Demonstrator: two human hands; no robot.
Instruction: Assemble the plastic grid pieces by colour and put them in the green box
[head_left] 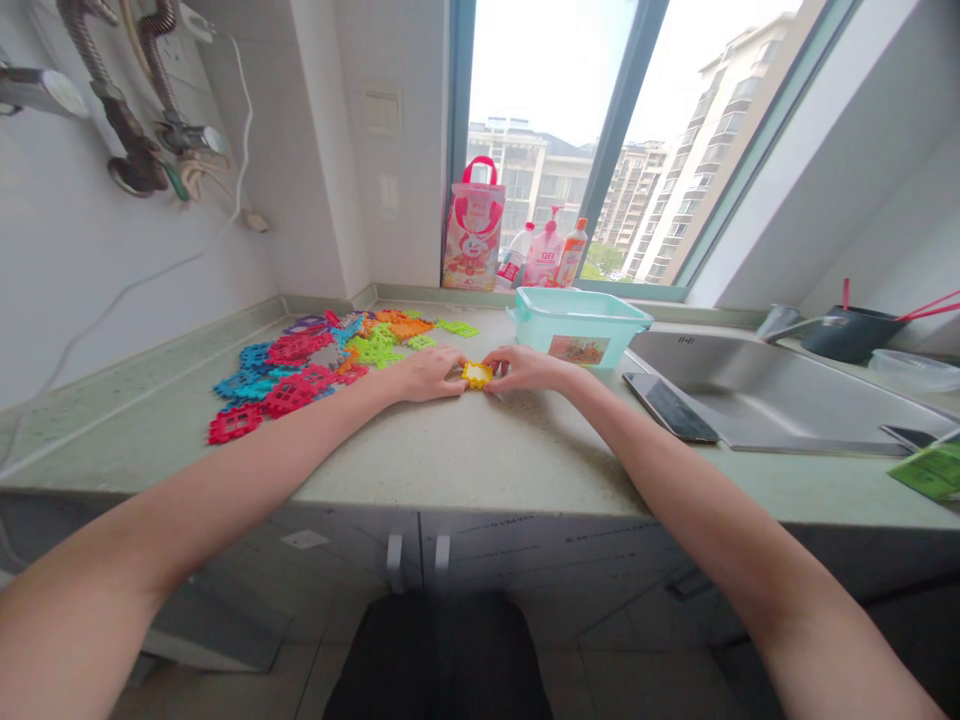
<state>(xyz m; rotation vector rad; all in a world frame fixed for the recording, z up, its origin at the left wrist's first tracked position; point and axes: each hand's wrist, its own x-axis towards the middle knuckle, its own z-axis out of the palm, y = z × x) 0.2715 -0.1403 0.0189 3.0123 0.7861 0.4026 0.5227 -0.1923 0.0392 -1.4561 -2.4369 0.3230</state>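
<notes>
Both hands meet over the counter around a small yellow interlocking toy piece [478, 375] with a notched edge. My left hand [435, 374] grips its left side between thumb and fingers. On its right side, my right hand [523, 368] pinches it with thumb and fingertips. To the left lies a heap of flat notched plastic pieces in red, blue, green and orange, with a red piece [235, 423] at its near end and a lime green piece [375, 346] close to my left hand. Behind my right hand stands a pale turquoise plastic tub [532, 325].
A phone [671, 408] lies by the steel sink [750, 385] on the right. On the windowsill stand a pink bag [474, 240] and several bottles, one a pink pump bottle [544, 258]. A dark pot [851, 335] sits beyond the sink. Pipes run along the left wall.
</notes>
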